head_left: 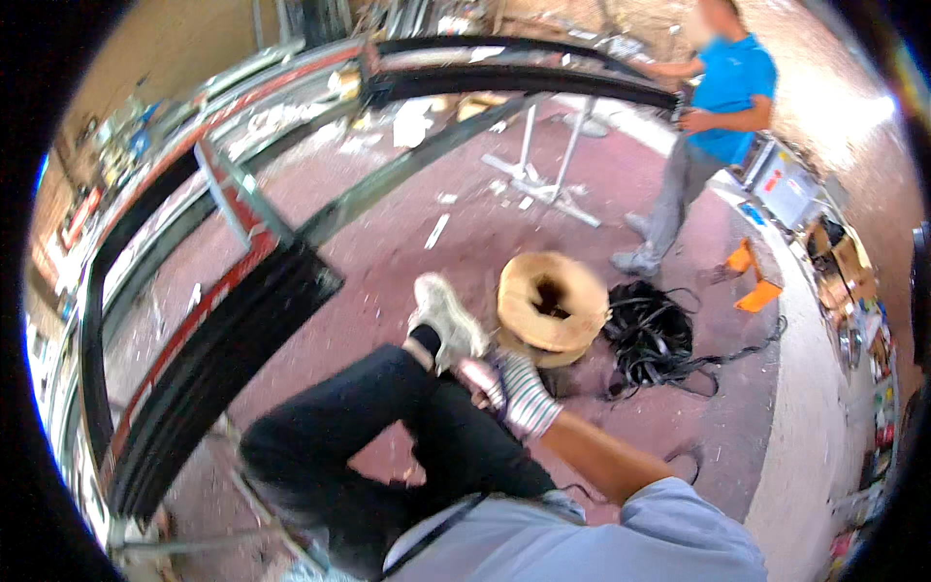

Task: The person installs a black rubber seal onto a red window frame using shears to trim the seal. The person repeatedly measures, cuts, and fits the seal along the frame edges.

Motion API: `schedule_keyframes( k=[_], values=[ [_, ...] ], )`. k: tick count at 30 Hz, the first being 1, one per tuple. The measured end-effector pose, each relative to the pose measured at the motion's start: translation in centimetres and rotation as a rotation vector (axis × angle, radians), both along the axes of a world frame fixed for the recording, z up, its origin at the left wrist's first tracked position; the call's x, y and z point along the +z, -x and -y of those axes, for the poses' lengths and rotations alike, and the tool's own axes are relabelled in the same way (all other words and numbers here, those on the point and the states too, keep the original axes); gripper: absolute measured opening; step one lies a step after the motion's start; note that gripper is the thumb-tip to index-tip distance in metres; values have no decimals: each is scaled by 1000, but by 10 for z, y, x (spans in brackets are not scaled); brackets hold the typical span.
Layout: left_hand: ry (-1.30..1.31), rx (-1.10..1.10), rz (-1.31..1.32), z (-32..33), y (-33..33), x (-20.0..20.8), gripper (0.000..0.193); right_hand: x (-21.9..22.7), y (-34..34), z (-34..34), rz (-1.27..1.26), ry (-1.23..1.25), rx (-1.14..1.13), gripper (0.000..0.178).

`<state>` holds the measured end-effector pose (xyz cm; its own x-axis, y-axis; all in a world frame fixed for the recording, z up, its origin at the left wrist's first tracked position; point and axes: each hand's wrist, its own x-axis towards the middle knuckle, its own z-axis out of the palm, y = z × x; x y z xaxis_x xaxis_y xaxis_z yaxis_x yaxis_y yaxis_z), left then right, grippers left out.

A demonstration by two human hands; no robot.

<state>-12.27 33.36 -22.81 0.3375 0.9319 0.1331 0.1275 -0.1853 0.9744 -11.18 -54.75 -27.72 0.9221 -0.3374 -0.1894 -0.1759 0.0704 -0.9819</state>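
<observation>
Right hand (pixel 529 394) – near tan spool (pixel 527 323)

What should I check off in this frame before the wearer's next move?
1. Gloved right hand in view: ok, low between the pale shoe and the tan spool.
2. Right-hand grip readable: cannot tell; the fingers are blurred.
3. Left hand visible: not ok; it cannot be made out.
4. Floor beside the spool free of loose material: not ok; tangled black strips lie there.
5. Co-worker in the blue shirt apart from the wearer: ok, standing beyond the spool.
</observation>
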Motion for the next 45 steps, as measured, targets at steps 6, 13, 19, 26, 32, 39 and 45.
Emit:
schedule_keyframes(
  k=[6, 13, 19, 26, 32, 39, 45],
  values=[
    [-4, -14, -317, -58, 109, -28, 35, -96, 51, 58, -358, 138, -24, 34],
    [-488, -995, -538, 393, 49, -8, 23, -103, 113, 26, -386, 290, 101, 33],
    [-511, -2060, -613, 533, 19, -23, 25, -83, 132, 5, -292, 151, -129, 25],
    [-718, -2256, -714, 508, 11, -55, 34, -44, 150, -20, -300, 280, 40, 31],
    [-677, -1989, -441, 479, 7, -30, 33, -26, 129, -26, -315, 252, 227, 32],
    [-315, -1804, -489, 503, 30, -25, 24, -43, 111, -6, -167, 257, 263, 26],
    [-362, -1932, -263, 595, 19, -42, 39, 11, 69, -13, -12, 477, 312, 25]
  ],
)
